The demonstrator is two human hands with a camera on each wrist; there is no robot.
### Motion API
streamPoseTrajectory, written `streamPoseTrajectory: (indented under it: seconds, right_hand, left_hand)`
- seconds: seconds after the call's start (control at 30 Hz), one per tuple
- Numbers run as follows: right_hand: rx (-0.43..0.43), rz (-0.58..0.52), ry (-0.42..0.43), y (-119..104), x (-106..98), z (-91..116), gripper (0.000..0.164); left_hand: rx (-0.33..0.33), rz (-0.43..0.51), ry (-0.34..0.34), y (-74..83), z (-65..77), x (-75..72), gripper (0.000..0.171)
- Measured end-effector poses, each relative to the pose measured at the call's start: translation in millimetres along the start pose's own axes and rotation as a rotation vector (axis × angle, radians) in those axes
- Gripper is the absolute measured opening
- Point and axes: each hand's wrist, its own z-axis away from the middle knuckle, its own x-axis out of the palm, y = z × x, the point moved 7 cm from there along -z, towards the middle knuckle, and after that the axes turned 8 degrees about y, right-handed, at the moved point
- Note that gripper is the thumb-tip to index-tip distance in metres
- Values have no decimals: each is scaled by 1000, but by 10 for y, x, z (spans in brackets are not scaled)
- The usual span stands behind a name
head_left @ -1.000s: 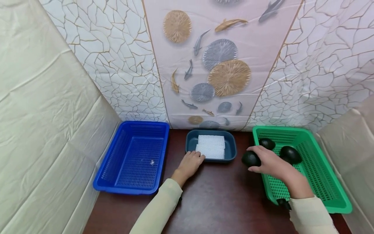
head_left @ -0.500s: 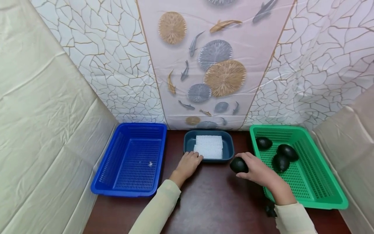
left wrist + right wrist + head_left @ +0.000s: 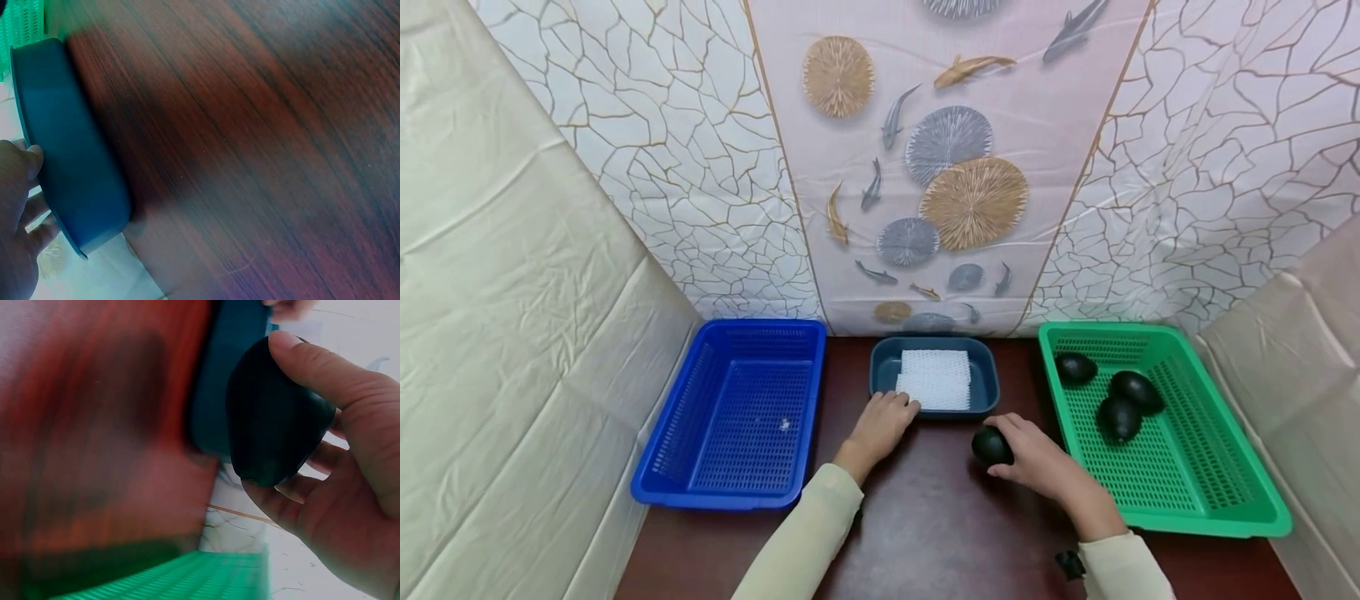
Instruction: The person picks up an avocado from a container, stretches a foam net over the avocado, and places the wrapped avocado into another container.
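Where the table separates green basket from tray, a carry appears in progress.
Left hand grips the tray rim; its wrist view crops it. Right hand has moved leftward, away from the basket, holding one dark fruit just in front of the tray. Fruit's height above the table: cannot be determined.

Fish-printed cloth backs a dark wooden table.

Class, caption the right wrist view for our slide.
A right hand grips a dark, avocado-like fruit in front of a dark blue tray, with a green basket at bottom.
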Motion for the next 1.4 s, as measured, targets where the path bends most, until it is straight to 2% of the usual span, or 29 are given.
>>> streamPoseTrajectory:
  seconds: [0.2,0.33,0.43,0.63,1.13,1.4]
  right_hand:
    - [-18,-3,-24,37,184,-12,64]
    - [-23,11,-27,84,275,-17,66]
    - [-18,13,-32,110,333,-16,67]
    - [14,4,-54,144,445,-16,69]
    - [50,-16,-77,214,539,-12,68]
    - [54,-36,-72,242,559,-15,72]
  left_hand:
    - [-15,4,8,-11,4,-35,15]
    - [-23,0,-22,-9,-4,-52,15]
    - [-25,-5,-47,-7,-12,-49,17]
    - [-27,2,-48,0,-6,-35,16]
    - [-29,9,-59,-9,4,32,18]
    - [-27,10,-57,-6,4,30,19]
